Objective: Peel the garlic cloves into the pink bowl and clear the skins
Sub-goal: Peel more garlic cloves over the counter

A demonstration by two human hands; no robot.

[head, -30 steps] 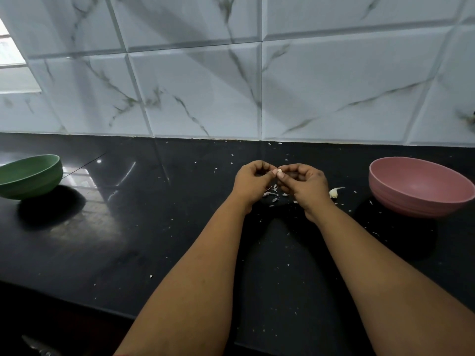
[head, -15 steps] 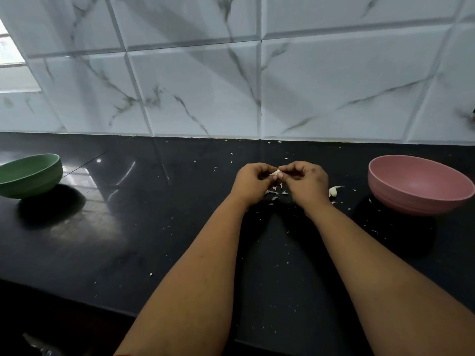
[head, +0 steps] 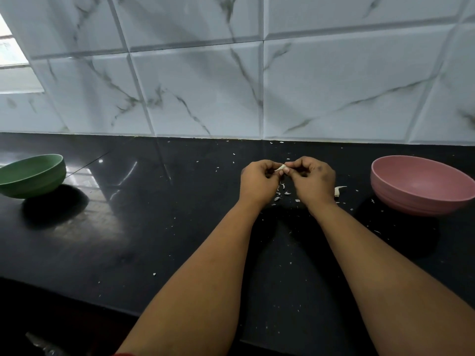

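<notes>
Location: a glossy black surface [head: 144, 227] against a wall of white marble-veined tiles [head: 195, 80], daylight entering at the far left.

Grip: both hands are raised just above the surface, fingers curled, meeting on one garlic clove [head: 281, 167]. The left hand [head: 258, 181] pinches one end; the right hand [head: 314, 179] pinches the other with thumb and forefinger. Only a pale sliver of the clove shows between them; how much skin remains on it cannot be told.

Handling, as judged: the clove is very light, small and firm, likely slick once bared. The skin is papery and brittle and tears into flakes. Best held by the ends, with a nail working the skin loose from the tip.

Surroundings: skin flakes [head: 282, 192] lie directly beneath the hands and scatter outward across the surface. A pale curved piece [head: 338, 190], clove or skin, lies just right of the right hand. The pink bowl [head: 421, 185] stands near on the right, with no cloves visible inside. A green bowl [head: 33, 176] sits well apart at the far left.
</notes>
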